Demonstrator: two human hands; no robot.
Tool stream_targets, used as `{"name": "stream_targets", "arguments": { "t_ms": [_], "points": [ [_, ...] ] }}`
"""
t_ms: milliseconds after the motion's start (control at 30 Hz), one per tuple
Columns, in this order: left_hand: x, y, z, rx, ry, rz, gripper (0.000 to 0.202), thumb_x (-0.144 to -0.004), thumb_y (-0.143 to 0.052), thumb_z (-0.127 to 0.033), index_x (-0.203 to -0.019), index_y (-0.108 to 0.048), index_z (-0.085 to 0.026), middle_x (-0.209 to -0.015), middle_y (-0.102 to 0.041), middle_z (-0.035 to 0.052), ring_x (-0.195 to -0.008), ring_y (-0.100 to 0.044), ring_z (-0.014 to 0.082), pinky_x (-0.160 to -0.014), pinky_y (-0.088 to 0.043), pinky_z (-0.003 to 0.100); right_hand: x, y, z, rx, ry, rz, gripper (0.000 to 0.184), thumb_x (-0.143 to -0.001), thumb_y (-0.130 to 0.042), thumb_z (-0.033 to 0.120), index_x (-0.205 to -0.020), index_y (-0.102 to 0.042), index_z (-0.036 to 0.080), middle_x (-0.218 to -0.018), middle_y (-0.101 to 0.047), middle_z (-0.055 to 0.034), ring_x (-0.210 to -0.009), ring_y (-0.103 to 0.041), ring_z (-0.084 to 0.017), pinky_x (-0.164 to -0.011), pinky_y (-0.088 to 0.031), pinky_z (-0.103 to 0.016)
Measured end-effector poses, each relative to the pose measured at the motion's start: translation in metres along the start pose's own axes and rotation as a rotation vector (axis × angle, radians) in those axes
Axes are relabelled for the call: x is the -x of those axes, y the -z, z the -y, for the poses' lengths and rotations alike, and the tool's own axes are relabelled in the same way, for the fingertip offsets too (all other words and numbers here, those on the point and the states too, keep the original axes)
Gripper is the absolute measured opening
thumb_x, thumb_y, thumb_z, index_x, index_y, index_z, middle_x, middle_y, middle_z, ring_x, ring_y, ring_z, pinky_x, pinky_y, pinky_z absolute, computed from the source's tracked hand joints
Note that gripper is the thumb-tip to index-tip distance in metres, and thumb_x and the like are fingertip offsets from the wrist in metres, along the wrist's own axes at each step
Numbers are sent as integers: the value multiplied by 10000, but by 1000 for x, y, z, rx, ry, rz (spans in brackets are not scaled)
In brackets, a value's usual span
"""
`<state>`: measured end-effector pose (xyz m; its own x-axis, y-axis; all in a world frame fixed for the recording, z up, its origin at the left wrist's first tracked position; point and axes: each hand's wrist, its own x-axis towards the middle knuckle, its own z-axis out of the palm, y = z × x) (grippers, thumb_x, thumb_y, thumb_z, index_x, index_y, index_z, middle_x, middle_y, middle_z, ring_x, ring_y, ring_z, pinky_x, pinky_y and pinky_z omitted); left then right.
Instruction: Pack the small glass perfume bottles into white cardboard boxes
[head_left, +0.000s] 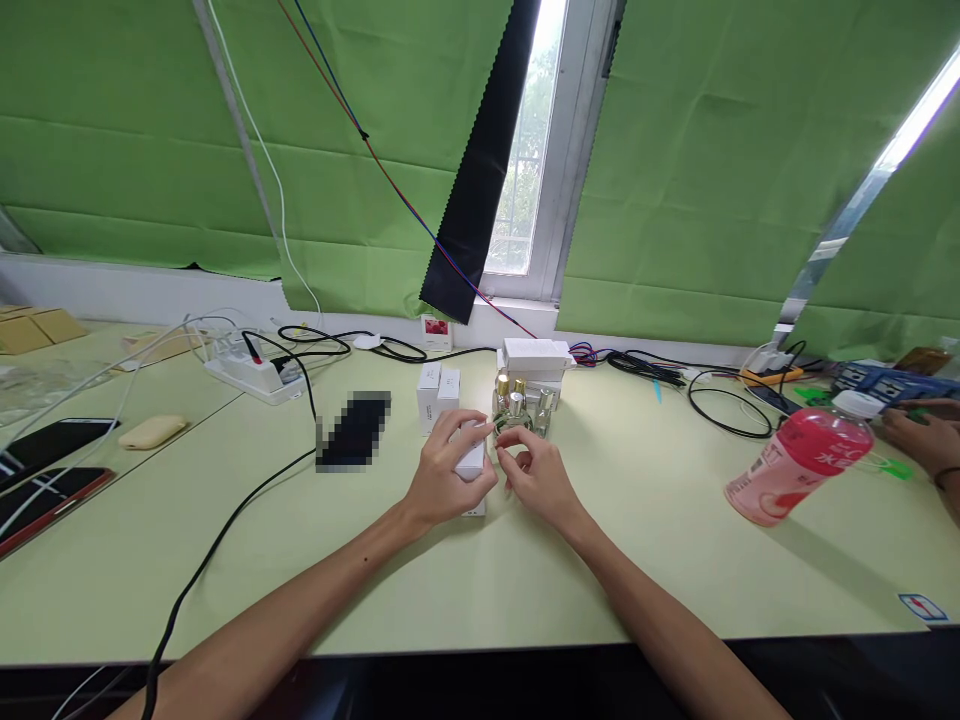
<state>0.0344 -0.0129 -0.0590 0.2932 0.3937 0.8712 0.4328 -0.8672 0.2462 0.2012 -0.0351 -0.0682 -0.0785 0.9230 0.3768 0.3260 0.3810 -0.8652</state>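
My left hand (pixel 448 470) is wrapped round a small white box (pixel 472 462) that stands on the pale green table (pixel 465 570). My right hand (pixel 538 474) is beside it, its fingers pinched on a small round glass bottle (pixel 512 424) with a gold cap. The two hands almost touch at the bottle. Just behind them stand several small perfume bottles (pixel 541 408) and two upright white boxes (pixel 437 393). A flat white box (pixel 535 354) lies at the back of the group.
A pink drink bottle (pixel 799 452) stands tilted at the right, near another person's hand (pixel 922 437). A power strip (pixel 251 373) and black cables (pixel 225 525) cross the left side. Phones (pixel 49 475), a dark blurred object (pixel 353 431) and a beige case (pixel 152 431) lie left.
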Motion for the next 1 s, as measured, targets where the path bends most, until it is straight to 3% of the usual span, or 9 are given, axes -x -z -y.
{"name": "stream_targets", "arguments": {
  "t_ms": [267, 467, 667, 1000],
  "points": [
    [1, -1, 7, -64, -19, 3, 261, -803, -599, -103, -1031, -640, -223, -1127, -601, 95, -1045, -611, 244, -888, -553, 414, 2, -3, -4, 81, 40, 96, 99, -824, -542, 166, -856, -629, 201, -780, -674, -6, -550, -533, -122, -549, -418, -265],
    [3, -3, 10, -58, 3, 29, 271, -825, -587, -101, -1066, -627, -219, -1155, -596, 97, -1073, -624, 237, -915, -554, 399, 4, -2, 4, 114, 118, 203, 85, -817, -546, 142, -786, -590, 208, -722, -651, 15, -584, -537, -122, -574, -425, -245],
    [4, -3, 13, -65, 34, 53, 215, -872, -582, -142, -1068, -631, -215, -1197, -590, 106, -1127, -625, 235, -961, -551, 399, 6, -2, 7, 117, 107, 238, 135, -794, -556, 135, -703, -494, 214, -679, -611, 31, -551, -520, -113, -558, -397, -242],
    [0, -3, 15, -95, -30, 49, 147, -915, -594, -174, -1048, -641, -218, -1166, -618, 103, -1197, -605, 255, -999, -546, 427, 7, -3, 5, 122, 66, 297, 150, -744, -553, 83, -662, -535, 208, -579, -589, 31, -533, -531, -126, -545, -402, -246]
  ]
}}
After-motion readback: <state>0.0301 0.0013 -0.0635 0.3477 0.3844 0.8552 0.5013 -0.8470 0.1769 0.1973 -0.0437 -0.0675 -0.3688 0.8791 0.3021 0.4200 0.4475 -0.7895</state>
